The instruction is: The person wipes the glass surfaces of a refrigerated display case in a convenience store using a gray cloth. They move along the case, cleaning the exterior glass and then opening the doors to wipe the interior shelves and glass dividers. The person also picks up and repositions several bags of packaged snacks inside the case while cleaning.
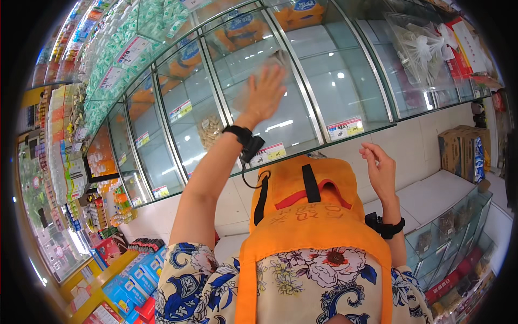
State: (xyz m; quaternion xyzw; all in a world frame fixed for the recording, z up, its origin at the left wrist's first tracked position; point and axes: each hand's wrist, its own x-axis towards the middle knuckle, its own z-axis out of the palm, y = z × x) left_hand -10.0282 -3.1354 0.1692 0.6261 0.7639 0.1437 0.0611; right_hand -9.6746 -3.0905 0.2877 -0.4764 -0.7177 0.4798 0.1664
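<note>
My left hand (265, 94) lies palm down over the slanted glass lid (279, 109) of a display counter. A blurred cloth (279, 58) shows past its fingertips, and most of it is hidden under the hand. My right hand (380, 168) hangs in the air near the counter's front edge, holding nothing, with its fingers loosely bent. Each wrist wears a black strap with a small device. Beneath the glass near my left forearm lies a bag of peanuts (210, 131). Orange packages (238, 34) sit at the back of the case.
Metal strips (301, 81) divide the lids. Price labels (344, 128) line the front edge. Green-wrapped goods (121, 48) fill a bin at upper left. A clear plastic bag (421, 48) rests at upper right. Cardboard boxes (459, 150) and a lower glass case (449, 227) stand to the right.
</note>
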